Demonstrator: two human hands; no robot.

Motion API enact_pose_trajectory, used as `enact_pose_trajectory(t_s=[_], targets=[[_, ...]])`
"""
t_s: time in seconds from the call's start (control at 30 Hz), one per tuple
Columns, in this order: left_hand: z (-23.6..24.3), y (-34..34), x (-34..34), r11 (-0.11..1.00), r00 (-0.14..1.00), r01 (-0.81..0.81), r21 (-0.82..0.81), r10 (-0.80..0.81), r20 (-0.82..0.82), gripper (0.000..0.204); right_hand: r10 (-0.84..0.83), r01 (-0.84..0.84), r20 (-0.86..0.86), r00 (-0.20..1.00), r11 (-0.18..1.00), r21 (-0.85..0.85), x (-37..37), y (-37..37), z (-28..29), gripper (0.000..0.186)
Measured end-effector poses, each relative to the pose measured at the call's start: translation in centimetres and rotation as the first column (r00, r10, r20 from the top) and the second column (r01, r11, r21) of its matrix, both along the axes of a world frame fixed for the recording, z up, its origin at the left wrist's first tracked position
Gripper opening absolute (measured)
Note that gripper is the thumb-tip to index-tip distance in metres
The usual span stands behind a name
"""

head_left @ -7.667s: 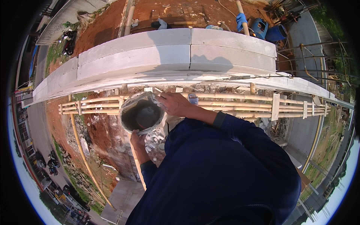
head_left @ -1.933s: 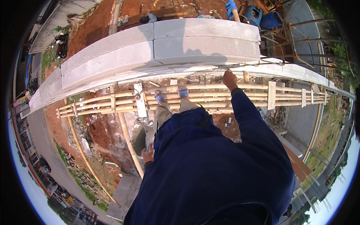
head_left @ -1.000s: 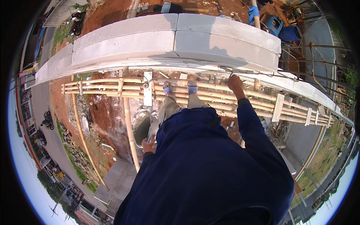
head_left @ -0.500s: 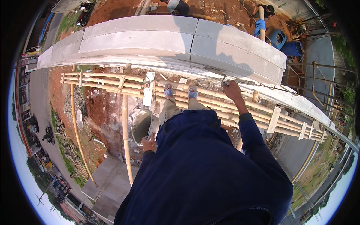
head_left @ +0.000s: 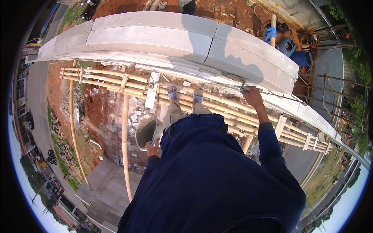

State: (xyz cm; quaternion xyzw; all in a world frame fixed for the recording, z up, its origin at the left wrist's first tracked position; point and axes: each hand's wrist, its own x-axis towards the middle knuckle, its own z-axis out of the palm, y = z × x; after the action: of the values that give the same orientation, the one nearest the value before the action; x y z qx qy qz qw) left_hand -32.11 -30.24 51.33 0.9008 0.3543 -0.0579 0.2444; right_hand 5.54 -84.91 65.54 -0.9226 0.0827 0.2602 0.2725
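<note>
My right hand (head_left: 252, 96) is closed round the handle of a trowel (head_left: 243, 85), against the near face of a pale block wall (head_left: 147, 42). The trowel's blade is at the wall's side, mostly too thin to make out. Low on the left, my left hand (head_left: 152, 149) grips the rim of a bucket (head_left: 158, 131). The bucket is tilted beside my leg, with grey material inside. My sandalled feet stand on the bamboo poles of a scaffold (head_left: 217, 109).
A pale board (head_left: 152, 91) lies across the poles left of my feet. Upright bamboo poles (head_left: 125, 143) rise from rubble-strewn ground below. Beyond the wall, a person bends near blue drums (head_left: 301, 58), and another is partly visible at the top. Steel bars (head_left: 325, 97) stick out at right.
My right hand and trowel have shifted slightly right and down along the wall face. My left hand stays on the bucket. The whole view has shifted a little.
</note>
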Motion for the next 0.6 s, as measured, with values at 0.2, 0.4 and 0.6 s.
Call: enact_pose_trajectory(t_s=[0.2, 0.4, 0.6], targets=[[0.8, -0.5, 0.7, 0.999, 0.999, -0.029, -0.019, 0.029, -0.041, 0.049, 0.019, -0.024, 0.053, 0.998, 0.994, 0.11, 0.5, 6.1, -2.3, 0.04], [3.8, -1.7, 3.1, 0.913, 0.976, -0.216, -0.345, 0.214, -0.045, 0.054, -0.077, 0.037, 0.098, 0.992, 0.934, 0.356, 1.5, 14.1, -2.2, 0.041], [1.8, -1.8, 1.8, 0.967, 0.976, -0.215, -0.136, 0.208, -0.064, 0.058, -0.085, 0.078, 0.004, 0.996, 0.934, 0.349, 1.4, 12.4, -0.9, 0.041]])
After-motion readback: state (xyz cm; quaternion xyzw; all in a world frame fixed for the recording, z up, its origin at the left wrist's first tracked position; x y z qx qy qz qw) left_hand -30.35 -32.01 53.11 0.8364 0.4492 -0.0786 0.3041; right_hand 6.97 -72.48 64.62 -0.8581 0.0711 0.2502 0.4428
